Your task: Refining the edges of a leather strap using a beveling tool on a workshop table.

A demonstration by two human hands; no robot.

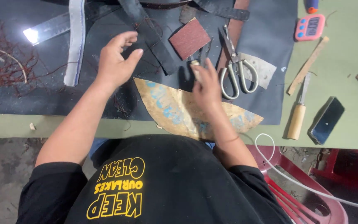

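My left hand (117, 62) hovers over the dark mat (42, 97), fingers curled and apart, holding nothing; it is right beside a dark leather strap (154, 41). My right hand (207, 87), blurred, rests on a tan crescent-shaped leather piece (166, 105) with blue stains. It grips a small pale-handled tool (194, 65) that sticks out above the fingers. The leather piece lies across the mat's near edge, in front of my body.
A reddish-brown sanding block (189, 38) and steel scissors (235, 68) lie just beyond my right hand. A metal ruler (48, 28), a white strip (76, 45) and tangled red thread (3, 58) lie left. A wooden-handled knife (298, 114), phone (327, 120), pink timer (310, 27) and wood strips (307, 64) lie right.
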